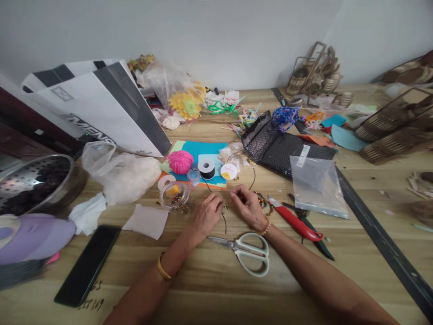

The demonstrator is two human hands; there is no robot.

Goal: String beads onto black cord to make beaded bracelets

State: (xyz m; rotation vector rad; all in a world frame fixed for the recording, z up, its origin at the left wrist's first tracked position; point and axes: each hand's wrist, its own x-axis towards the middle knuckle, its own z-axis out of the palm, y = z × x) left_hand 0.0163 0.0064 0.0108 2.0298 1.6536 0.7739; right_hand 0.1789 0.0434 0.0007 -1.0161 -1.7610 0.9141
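- Centrally, 2 hands meet low over the wooden table [355,180], knuckles up and fingertips nearly touching.
- Left hand [207,213]: fingers curled in and pressed together, pinching the black cord [224,222], whose loose tail hangs out just below its fingertips.
- Right hand [248,206]: thumb and forefinger closed on the same cord, just right of the left hand's pinch; a beaded band circles its wrist.
- Small beads [226,206] sit on the cord in the narrow gap between both pinches; their count is too small to tell.
- From the grip, the cord runs up and away toward the black spool [206,168] on the coloured paper sheets [206,148].
- Glass bead jar [174,196] lies just left of the left hand, not touching it.
- Beaded bracelet [264,201] rests just beside the right hand.
- Scissors [251,253] lie near the wrists, between both forearms.
- Red-handled pliers [297,224] lie right of the right wrist.
- Pink yarn ball [180,161] sits beyond the jar; a dark phone [87,264] lies well apart at lower left.
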